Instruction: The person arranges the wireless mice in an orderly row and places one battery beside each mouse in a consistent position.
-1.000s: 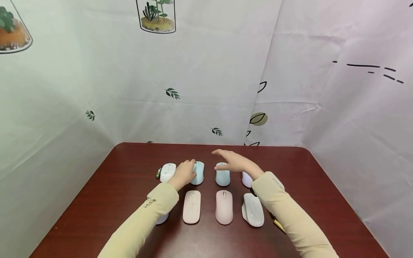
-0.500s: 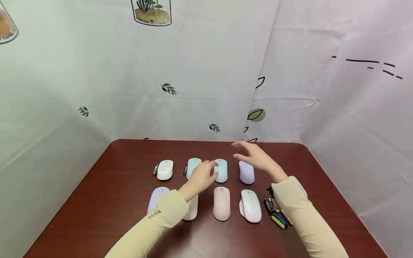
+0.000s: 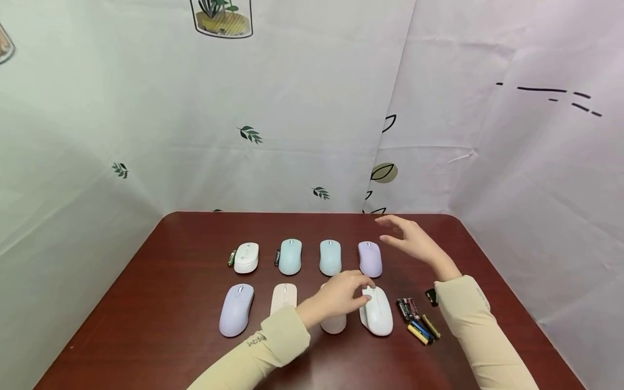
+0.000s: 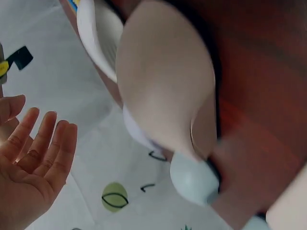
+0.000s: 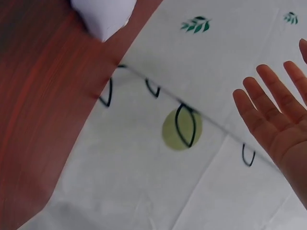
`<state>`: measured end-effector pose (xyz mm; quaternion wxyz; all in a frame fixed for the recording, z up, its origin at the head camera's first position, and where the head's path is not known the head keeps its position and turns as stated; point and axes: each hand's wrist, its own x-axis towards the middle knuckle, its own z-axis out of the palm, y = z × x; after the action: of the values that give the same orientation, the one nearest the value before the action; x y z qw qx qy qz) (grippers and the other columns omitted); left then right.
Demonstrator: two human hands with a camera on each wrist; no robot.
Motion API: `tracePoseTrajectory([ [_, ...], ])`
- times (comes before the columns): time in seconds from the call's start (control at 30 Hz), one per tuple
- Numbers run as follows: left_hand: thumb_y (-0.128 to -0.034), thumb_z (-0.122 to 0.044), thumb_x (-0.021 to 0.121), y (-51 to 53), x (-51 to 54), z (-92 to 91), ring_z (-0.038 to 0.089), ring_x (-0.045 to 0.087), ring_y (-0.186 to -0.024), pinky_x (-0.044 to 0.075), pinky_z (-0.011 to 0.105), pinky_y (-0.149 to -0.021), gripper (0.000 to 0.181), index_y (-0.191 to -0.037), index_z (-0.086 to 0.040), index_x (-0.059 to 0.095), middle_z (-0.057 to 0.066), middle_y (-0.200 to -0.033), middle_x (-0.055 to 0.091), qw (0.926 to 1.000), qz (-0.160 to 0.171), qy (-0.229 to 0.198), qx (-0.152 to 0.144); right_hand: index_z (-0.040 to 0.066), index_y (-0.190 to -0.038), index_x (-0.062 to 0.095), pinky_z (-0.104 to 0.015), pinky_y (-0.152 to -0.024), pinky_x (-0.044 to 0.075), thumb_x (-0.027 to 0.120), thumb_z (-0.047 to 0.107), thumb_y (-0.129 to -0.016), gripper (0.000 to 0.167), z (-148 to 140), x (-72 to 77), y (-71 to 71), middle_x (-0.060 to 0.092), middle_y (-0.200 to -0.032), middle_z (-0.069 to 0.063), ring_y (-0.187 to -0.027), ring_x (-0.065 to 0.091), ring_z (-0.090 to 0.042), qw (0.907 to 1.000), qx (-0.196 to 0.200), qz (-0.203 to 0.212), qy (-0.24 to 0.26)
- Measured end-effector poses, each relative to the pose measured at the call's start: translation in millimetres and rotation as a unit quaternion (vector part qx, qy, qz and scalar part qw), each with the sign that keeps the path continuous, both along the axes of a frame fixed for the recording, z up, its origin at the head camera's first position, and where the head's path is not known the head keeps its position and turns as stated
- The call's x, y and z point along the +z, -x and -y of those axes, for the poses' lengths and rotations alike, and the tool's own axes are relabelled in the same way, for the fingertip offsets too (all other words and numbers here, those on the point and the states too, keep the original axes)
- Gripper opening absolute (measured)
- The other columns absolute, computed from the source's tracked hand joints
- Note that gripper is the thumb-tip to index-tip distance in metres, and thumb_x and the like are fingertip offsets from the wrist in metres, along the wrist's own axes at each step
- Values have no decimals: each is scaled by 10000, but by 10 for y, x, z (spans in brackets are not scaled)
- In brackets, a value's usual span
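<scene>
Red-brown tabletop [image 3: 146,330], two rows of mice [image 3: 236,310] laid out! Two seem served: a green battery [image 3: 231,257] beside the far white mouse [image 3: 246,258], a dark battery [image 3: 277,257] beside the left blue mouse [image 3: 290,257]. Much looks left, the battery pile [image 3: 418,333] being found at right. Left hand [image 3: 341,293] held by the near white mouse [image 3: 380,314], right hand [image 3: 413,239] by the purple mouse [image 3: 370,260]; fingers relaxed, nothing gripped.
</scene>
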<state>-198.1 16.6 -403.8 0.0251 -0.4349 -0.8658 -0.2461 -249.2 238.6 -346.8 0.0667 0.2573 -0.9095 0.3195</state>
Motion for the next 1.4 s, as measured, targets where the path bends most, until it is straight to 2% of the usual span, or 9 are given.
tracePoseTrajectory([
  [0.17, -878, -185, 642, -62, -39, -101, 75, 625, -895, 438, 133, -767, 217, -1091, -152, 671, -21, -1008, 668, 9990, -114, 224, -366, 13, -1247, 543, -549, -918, 441, 644, 71, -871, 393, -173, -73, 27, 595, -1225, -211, -1128, 558, -384, 9998, -90, -104, -161],
  [0.33, -889, -205, 626, -126, -93, -244, 42, 607, -939, 446, 136, -797, 198, -1081, -197, 674, -73, -1006, 650, 9952, -501, 547, -635, 1, -1224, 559, -568, -921, 431, 642, 40, -866, 370, -317, -195, 68, 607, -1197, -216, -1114, 558, -405, 9998, -130, -49, -156],
  [0.4, -888, -223, 627, -150, -125, -322, 39, 607, -947, 454, 138, -809, 185, -1064, -213, 682, -84, -991, 645, 9899, -874, 811, -766, -9, -1211, 567, -564, -915, 437, 640, 33, -866, 355, -370, -243, 83, 613, -1181, -222, -1094, 567, -403, 9999, -162, -3, -46],
  [0.53, -888, -279, 629, -125, -155, -473, 29, 599, -915, 466, 139, -796, 144, -1016, -256, 690, -118, -945, 633, 9724, -1644, 1357, -953, -26, -1186, 577, -561, -900, 446, 630, 19, -869, 324, -472, -320, 144, 619, -1154, -243, -1058, 579, -406, 9995, -292, 7, 105],
  [0.7, -882, -238, 642, 11, -132, -607, 39, 584, -870, 460, 130, -741, 134, -1001, -257, 700, -119, -916, 628, 9633, -1923, 1558, -1043, -52, -1167, 577, -575, -889, 444, 617, -11, -867, 305, -608, -456, 196, 616, -1132, -287, -1048, 580, -438, 9985, -540, -15, 104],
  [0.87, -892, -181, 623, 115, -96, -763, 65, 583, -882, 470, 161, -706, 185, -1022, -283, 707, -117, -952, 641, 9401, -2464, 1951, -1323, -60, -1177, 563, -574, -870, 455, 595, -18, -879, 302, -785, -606, 189, 604, -1128, -309, -1044, 579, -454, 9966, -810, 132, -36],
  [1.0, -890, -169, 625, 122, -94, -859, 61, 583, -880, 468, 161, -699, 191, -999, -299, 712, -122, -951, 645, 9295, -2551, 2199, -1504, -73, -1177, 555, -563, -858, 462, 579, -38, -878, 302, -935, -714, 186, 599, -1126, -317, -1045, 573, -462, 9947, -980, 122, -270],
  [1.17, -884, -194, 635, 113, -176, -916, 54, 589, -893, 466, 159, -693, 182, -1000, -315, 706, -136, -969, 653, 9211, -2593, 2458, -1549, -98, -1150, 561, -559, -826, 468, 583, -57, -858, 295, -1099, -815, 184, 608, -1094, -320, -1021, 579, -464, 9920, -1137, 92, -545],
  [1.4, -885, -191, 613, 130, -232, -1033, 37, 605, -887, 469, 173, -695, 184, -932, -351, 692, -172, -967, 665, 9087, -2796, 2701, -1522, -94, -1176, 546, -571, -835, 461, 559, -35, -885, 297, -1217, -871, 168, 600, -1109, -325, -1033, 571, -469, 9890, -1370, 403, -386],
])
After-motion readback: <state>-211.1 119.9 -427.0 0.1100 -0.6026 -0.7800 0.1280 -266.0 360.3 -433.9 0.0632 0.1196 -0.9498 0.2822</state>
